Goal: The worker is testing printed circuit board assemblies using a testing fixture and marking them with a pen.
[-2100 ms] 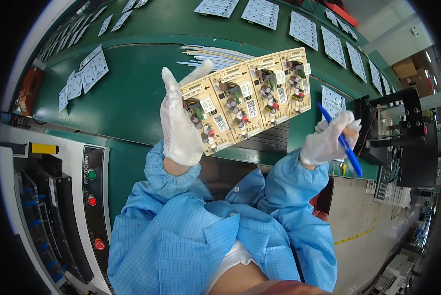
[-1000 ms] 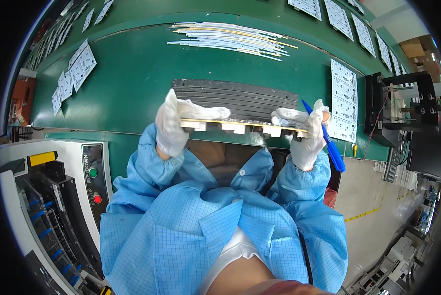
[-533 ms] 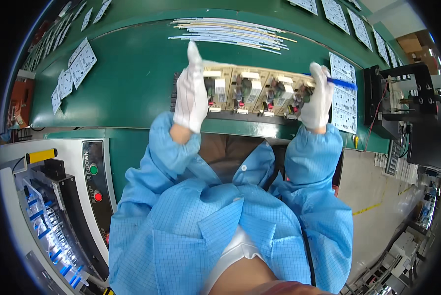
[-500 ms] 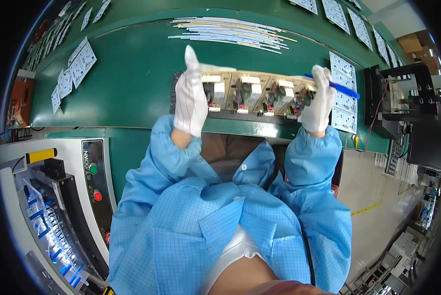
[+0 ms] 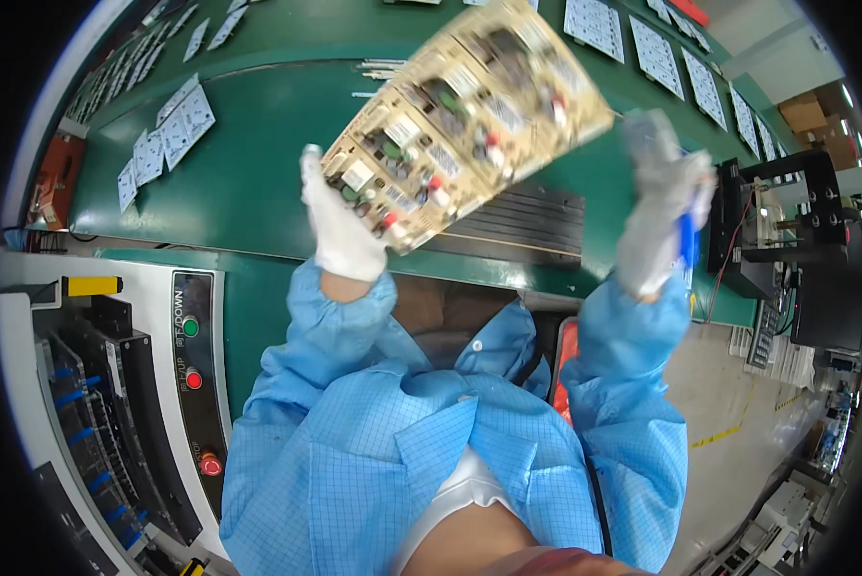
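A tan circuit board panel (image 5: 469, 134) with several repeated sections of components is tilted up above the green bench. My left hand (image 5: 339, 226), in a white glove, is closed on its lower left corner, the thumb along the left edge. My right hand (image 5: 656, 206), also white-gloved and smeared by motion, is apart from the panel on its right. A blue pen-like tool (image 5: 688, 235) is held in it, pointing downward. Below the panel, a dark ribbed plate (image 5: 536, 226) lies at the bench's near edge, partly covered by the panel.
White boards (image 5: 186, 120) lie on the bench at left, and more white boards (image 5: 656, 58) line the far right. Thin strips (image 5: 381, 67) show behind the panel. A black fixture (image 5: 786, 206) stands at right. A machine with buttons (image 5: 195, 374) is at lower left.
The panel has swung up and tilted, its component side now showing. My right hand has let go of its right end and moved right with the blue tool. The ribbed plate is more exposed.
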Action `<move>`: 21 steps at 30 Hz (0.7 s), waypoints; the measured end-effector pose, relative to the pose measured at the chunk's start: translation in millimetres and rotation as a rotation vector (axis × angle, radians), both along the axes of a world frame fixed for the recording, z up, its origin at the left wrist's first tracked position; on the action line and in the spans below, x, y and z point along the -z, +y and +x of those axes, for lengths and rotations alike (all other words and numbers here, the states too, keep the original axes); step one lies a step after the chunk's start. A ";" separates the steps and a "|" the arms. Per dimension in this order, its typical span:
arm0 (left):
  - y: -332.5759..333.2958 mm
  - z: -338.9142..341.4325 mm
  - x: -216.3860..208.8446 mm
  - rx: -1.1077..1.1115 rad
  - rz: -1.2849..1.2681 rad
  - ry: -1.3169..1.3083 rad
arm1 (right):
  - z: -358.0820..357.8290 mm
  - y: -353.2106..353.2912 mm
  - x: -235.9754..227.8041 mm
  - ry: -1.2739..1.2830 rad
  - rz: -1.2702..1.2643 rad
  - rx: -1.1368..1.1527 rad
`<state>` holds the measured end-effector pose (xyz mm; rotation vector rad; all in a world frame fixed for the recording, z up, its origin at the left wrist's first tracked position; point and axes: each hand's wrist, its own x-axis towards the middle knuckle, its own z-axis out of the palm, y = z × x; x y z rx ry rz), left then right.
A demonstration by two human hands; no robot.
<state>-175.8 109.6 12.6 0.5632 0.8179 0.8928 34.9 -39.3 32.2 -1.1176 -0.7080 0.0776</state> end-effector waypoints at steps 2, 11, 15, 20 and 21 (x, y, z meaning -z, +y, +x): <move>-4.8 12.9 3.3 -0.048 -0.049 -0.084 | -46.1 21.4 15.5 0.177 0.099 -0.254; 9.8 19.9 8.2 -0.306 0.838 -0.220 | -33.1 24.4 8.6 -0.276 -0.177 0.151; 60.5 1.0 -43.9 -0.009 1.386 0.415 | -7.9 4.0 -15.2 -1.032 -0.653 -0.010; 42.5 22.2 -53.9 0.846 2.017 0.817 | -22.3 6.5 -23.6 -1.411 -0.726 -0.130; 34.5 18.4 -53.8 1.039 1.902 1.107 | -27.0 2.3 -26.5 -1.353 -0.695 -0.091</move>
